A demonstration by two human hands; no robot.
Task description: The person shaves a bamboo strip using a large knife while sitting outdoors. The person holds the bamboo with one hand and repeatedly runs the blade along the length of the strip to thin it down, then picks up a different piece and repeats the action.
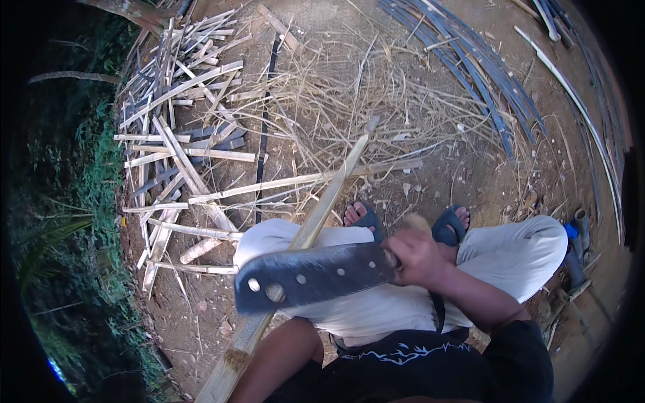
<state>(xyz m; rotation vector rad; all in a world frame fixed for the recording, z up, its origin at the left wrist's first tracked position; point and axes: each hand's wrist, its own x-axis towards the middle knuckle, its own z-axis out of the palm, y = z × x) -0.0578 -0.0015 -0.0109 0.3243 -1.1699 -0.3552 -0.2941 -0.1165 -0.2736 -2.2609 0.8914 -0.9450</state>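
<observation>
Dark metal forms the broad, holed cleaver blade (319, 272), which lies across the pale split strip (328, 198); whether the two touch cannot be determined. Right hand (415, 260): clamped round the cleaver's handle. Left hand: out of view, so its grip cannot be told; the left forearm (272, 366) runs beside the strip's lower part. The strip slants over the left trouser leg (263, 240), its upper end above shavings (396, 87) towards the far edge of the ground (329, 27). Principal risk, in this inspector's judgement: with a thigh directly beneath, a blade that skids off the strip or bites through it could reach cloth and leg. A rolling strip or slipping grip would be the likely cause. Secondary risk: the left sandal (368, 220) leaves toes exposed to a dropped blade.
</observation>
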